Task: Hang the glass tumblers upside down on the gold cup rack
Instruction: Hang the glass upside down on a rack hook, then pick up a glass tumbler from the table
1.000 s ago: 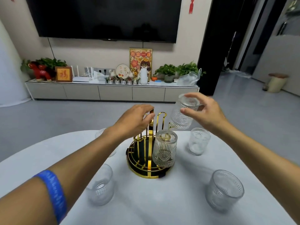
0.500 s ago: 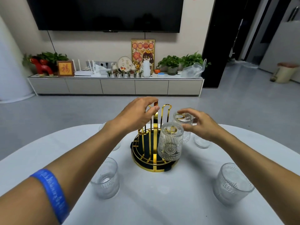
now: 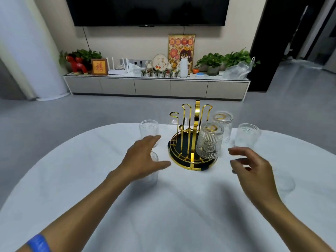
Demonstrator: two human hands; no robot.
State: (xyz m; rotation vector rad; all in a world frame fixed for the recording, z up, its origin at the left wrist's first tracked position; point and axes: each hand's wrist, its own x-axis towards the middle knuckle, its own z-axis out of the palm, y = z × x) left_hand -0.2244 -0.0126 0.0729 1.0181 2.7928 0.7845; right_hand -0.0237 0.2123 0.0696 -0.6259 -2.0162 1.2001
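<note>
The gold cup rack (image 3: 191, 161) stands mid-table on its round dark base. Two ribbed glass tumblers hang upside down on its right pegs: a near one (image 3: 209, 141) and a far one (image 3: 224, 125). Upright tumblers stand on the table: one at the back left (image 3: 148, 128), one at the right (image 3: 247, 135), one blurred at the far right (image 3: 283, 181), and one (image 3: 153, 171) partly hidden behind my left hand. My left hand (image 3: 141, 159) hovers open left of the rack, over that tumbler. My right hand (image 3: 252, 168) hangs open, fingers curled, right of the rack, holding nothing.
The round table (image 3: 163, 215) is covered in white cloth, its far edge just behind the rack. Beyond lie grey floor, a low TV cabinet (image 3: 156, 86) with plants and ornaments, and a wall-mounted TV (image 3: 149, 10).
My right hand has let go of the second tumbler, which now hangs on the rack, and drawn back. My left hand left the rack's top and dropped left toward a table tumbler.
</note>
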